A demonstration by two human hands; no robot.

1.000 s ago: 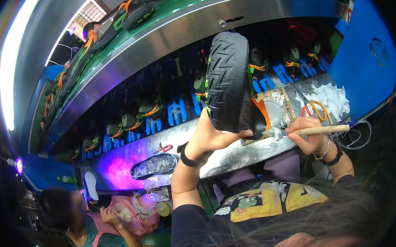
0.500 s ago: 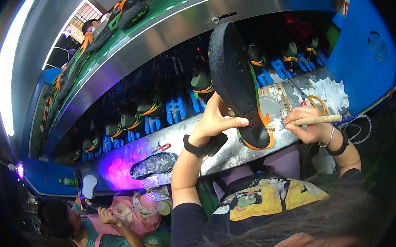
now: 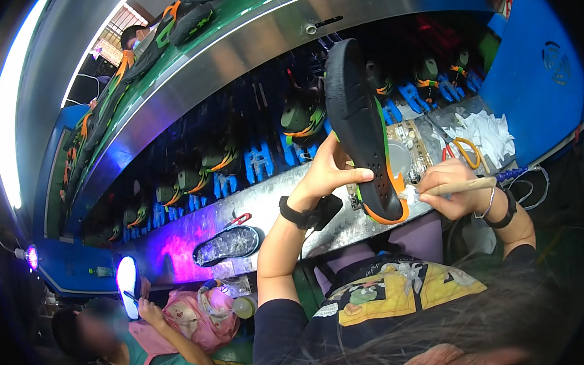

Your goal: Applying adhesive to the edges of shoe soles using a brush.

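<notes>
Since a second ago, in the head view, the black shoe sole [image 3: 358,123] you hold has turned from its treaded underside to its smooth face with small holes. Your right hand has stayed by its lower end.

Your left grip [image 3: 328,175] is closed on the sole: your thumb lies across the face near the holes, while most of your fingers pass behind the left edge, hidden. From there the sole reaches far up, steeply tilted above the metal desk [image 3: 277,206], its orange-rimmed end lowest.

Your right grip [image 3: 447,189] pinches a wooden-handled brush [image 3: 469,186], just right of that end. Its whitish tip is at the orange rim; you cannot tell whether they touch.

Beyond your right hand are yellow-handled scissors [image 3: 469,152] and crumpled white cloths [image 3: 484,136]. Left of your left forearm lies a second, dark-rimmed sole [image 3: 226,245], near a red-handled tool [image 3: 242,219]. Farther left, a co-worker holds a white sole [image 3: 128,283].
</notes>
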